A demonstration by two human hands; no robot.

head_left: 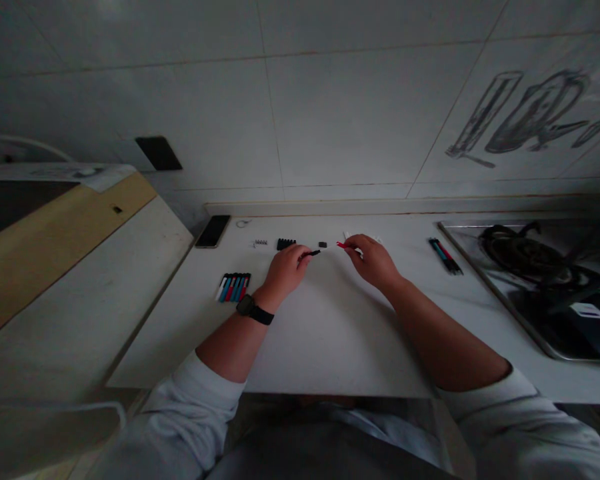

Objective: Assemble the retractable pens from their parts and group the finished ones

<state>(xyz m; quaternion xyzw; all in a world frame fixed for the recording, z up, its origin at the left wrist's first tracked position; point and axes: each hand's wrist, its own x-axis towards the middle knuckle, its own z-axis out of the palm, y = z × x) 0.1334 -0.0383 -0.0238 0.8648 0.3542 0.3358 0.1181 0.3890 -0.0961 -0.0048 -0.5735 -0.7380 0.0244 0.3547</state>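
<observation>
My left hand [285, 269] is closed around a thin black pen part [313, 253], whose tip points right over the white counter [325, 320]. A black watch [254, 310] sits on that wrist. My right hand [373, 257] is closed, pinching a small red piece [341, 245] together with something white. The two hands are a short gap apart, tips facing each other. Just beyond them lie a row of black caps [286, 244], a tiny dark piece [323, 245] and small springs [261, 243].
A row of several blue and red pens [234, 287] lies left of my left hand. A few more pens [445, 256] lie at the right, beside a gas hob [535, 280]. A dark phone [213, 231] rests at the back left. A tiled wall stands behind.
</observation>
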